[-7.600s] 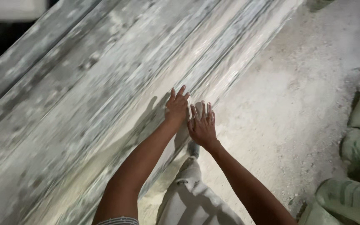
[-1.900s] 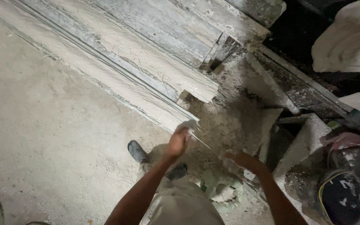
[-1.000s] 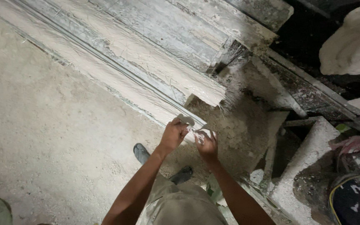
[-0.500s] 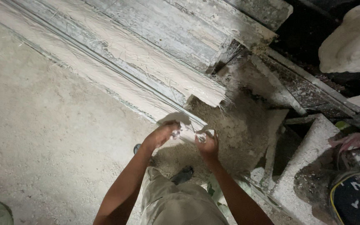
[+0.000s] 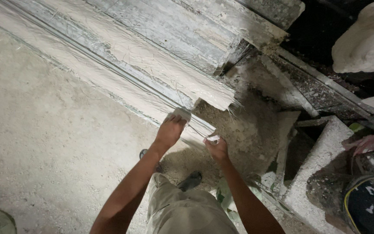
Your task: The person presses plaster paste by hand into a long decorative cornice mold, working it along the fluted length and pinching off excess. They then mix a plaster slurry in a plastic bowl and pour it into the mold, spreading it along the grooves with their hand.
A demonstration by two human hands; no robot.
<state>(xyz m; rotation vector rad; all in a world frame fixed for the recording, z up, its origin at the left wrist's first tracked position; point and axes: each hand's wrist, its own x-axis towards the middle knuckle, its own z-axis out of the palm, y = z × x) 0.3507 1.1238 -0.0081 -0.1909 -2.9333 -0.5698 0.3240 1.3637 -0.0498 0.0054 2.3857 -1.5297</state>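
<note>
Left hand (image 5: 169, 131) is curled over a small pale pad or rag (image 5: 179, 114), fingers closed on it, pressing it vs. the near edge of the long grey-white moulded plaster strip (image 5: 122, 56). That strip runs away diagonally up and to the left of the hand; its broken end, w/ fibres sticking out, sits just to the right of the knuckles.

Right hand (image 5: 216, 148) is just beside the left, slightly nearer the body, loosely closed w/ fingertips pinching a small whitish piece (image 5: 213, 139) right under the strip's lower corner. Can't tell what the piece is, too small.

Beyond the right hand: rough crumbly grey rubble (image 5: 243, 130) and a slanted pale block (image 5: 321, 160). Further right, a dark round cap w/ yellow trim (image 5: 366, 208), spattered white.

To the left of the left hand: dusty pale concrete floor (image 5: 53, 138). Below both hands: khaki trousers (image 5: 187, 212) and dark shoes (image 5: 190, 180).
</note>
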